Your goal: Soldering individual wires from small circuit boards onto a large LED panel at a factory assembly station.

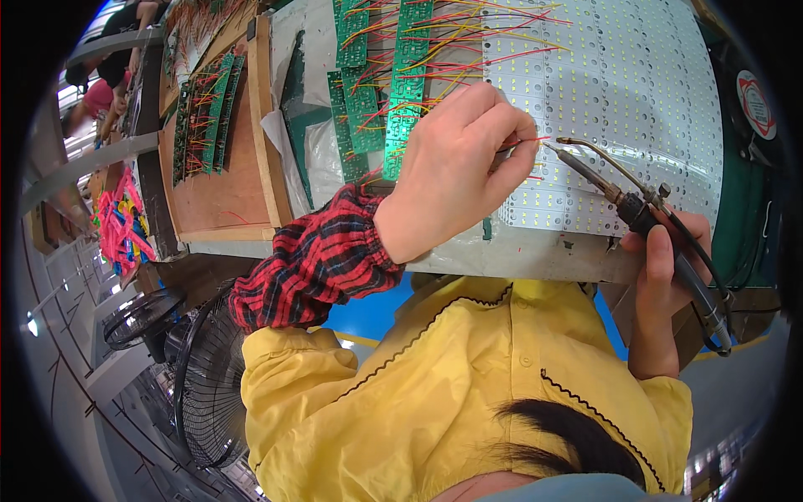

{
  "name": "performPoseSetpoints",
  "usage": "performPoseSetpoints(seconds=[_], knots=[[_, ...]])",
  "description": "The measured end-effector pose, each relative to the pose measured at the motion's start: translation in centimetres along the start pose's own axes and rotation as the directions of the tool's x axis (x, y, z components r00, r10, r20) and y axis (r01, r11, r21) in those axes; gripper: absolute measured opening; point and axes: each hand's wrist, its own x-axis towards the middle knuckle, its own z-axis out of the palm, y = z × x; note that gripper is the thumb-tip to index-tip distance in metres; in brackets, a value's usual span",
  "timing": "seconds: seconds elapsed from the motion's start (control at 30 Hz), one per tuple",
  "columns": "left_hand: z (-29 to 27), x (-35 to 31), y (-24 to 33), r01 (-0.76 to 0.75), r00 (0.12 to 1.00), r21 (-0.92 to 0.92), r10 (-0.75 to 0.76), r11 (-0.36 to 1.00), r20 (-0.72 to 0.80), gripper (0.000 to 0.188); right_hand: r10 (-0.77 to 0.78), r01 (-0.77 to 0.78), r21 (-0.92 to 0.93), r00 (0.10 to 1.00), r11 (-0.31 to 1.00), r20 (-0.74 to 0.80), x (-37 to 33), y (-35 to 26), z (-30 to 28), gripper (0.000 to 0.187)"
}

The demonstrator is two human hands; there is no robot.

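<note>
My left hand (460, 163), in a red-and-black checked sleeve, pinches a thin red wire (543, 139) between thumb and fingertips. The wire's end pokes out over a white LED panel (636, 92) dotted with small yellowish chips. In my right hand (661, 268) is a soldering iron (594, 174) with a thin curved metal tube fixed alongside it. Its tip reaches close to the wire's end; whether they touch I cannot tell. Left of the panel lie green circuit boards (410, 71), with red and yellow wires (519, 38) fanning out across the panel. My left hand hides part of them.
On the left, a wooden tray (259, 125) holds more green boards (219, 113). Beyond it hangs a bundle of pink, yellow and blue pieces (123, 222). A black fan (213, 385) stands below at left. A cable trails from the iron. Another person (100, 96) is at far upper left.
</note>
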Motion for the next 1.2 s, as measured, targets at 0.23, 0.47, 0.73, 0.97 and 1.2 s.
performPoseSetpoints(seconds=[0.23,0.47,0.73,0.97,1.2], knots=[[-0.2,0.0,0.3,0.032,0.999,0.007,-0.033,0.999,0.015,0.009,-0.037,0.038,0.021,0.998,0.999,-0.059,-0.3,0.5,-0.9,0.021],[-0.8,0.1,0.1,-0.048,0.997,-0.057,0.044,0.997,-0.056,0.008,-0.036,0.045,0.072,0.992,0.996,-0.120,-0.2,0.7,-1.1,0.026],[-0.7,-0.3,0.0,-0.126,0.992,0.054,0.126,0.990,0.013,0.013,-0.031,0.031,0.007,1.000,1.000,-0.002,-0.3,0.0,-0.6,0.022],[-0.5,-0.3,-0.3,-0.145,0.989,0.061,0.144,0.987,0.029,0.014,-0.010,0.010,-0.008,1.000,1.000,0.015,-0.3,0.1,-0.4,0.018],[-0.3,-0.3,0.1,-0.109,0.994,0.093,0.109,0.990,0.000,0.012,0.025,-0.025,-0.026,1.000,0.999,0.012,-0.3,-0.2,-0.1,0.017]])
